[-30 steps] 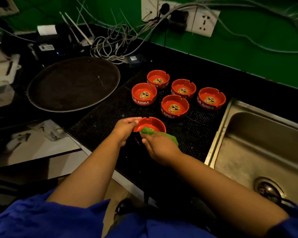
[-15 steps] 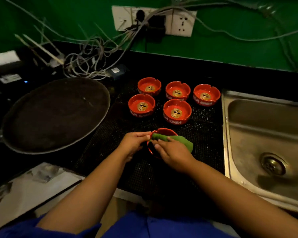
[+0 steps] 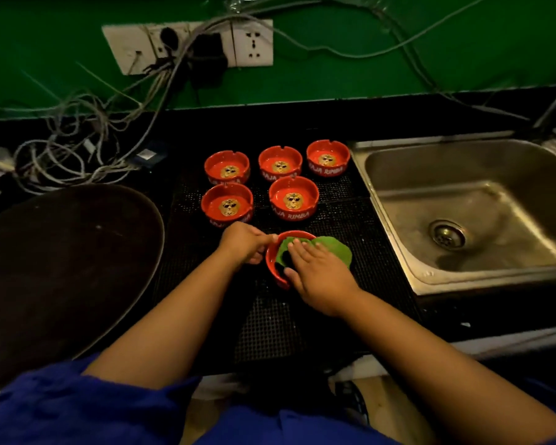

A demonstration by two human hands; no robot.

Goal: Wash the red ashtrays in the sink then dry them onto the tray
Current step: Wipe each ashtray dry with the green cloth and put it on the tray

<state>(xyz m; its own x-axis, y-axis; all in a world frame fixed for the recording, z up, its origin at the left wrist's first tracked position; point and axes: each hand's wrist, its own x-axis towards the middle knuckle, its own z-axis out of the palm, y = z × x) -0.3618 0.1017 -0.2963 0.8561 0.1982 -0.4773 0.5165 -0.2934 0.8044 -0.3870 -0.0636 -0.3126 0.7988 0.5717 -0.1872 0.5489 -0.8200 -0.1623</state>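
Head view. A dark surface [image 3: 430, 117] runs below a green wall. A large round dark tray [image 3: 61, 268] lies on its left part, and a steel sink [image 3: 463, 175] is set into its right part. Between them lies a black mesh mat [image 3: 270, 326]. A tangle of cables [image 3: 77, 149] lies at the far left, behind the tray.

Five red ashtrays [image 3: 293, 200] stand upright on the far part of the mat, three in the far row and two in the near row, each with a gold face printed inside.

A sixth ashtray [image 3: 272, 261] sits near the middle of the mat, just nearer than the other five and left of the sink. The left hand [image 3: 243, 242] holds it, its grip curled round the left rim. The right hand [image 3: 318, 274] has its grip spread. Its straight fingers press a green cloth [image 3: 333, 247] into the bowl, and the thumb touches the near rim. The cloth spills over the right rim.
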